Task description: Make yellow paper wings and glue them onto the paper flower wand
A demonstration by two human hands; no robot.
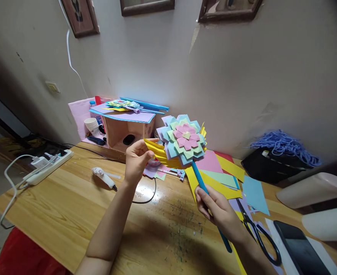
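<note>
A layered paper flower (pixel 187 139) in pink, green, blue and lilac stands up above the table on a blue paper stem (pixel 199 175). My right hand (pixel 215 208) is closed around that stem, whose lower end sticks out below the fist. At the flower's left, my left hand (pixel 139 158) pinches the tip of a folded yellow paper leaf (pixel 159 152) between thumb and finger. More yellow folds show behind the flower on its right side. Where the leaf joins the stem is hidden behind the petals.
Black scissors (pixel 257 233) and a phone (pixel 302 244) lie at the right, near coloured paper sheets (pixel 225 179). A glue gun (pixel 104 178) rests at the left by a power strip (pixel 49 168). Behind, another paper flower (pixel 122 105) lies on a box (pixel 116 133).
</note>
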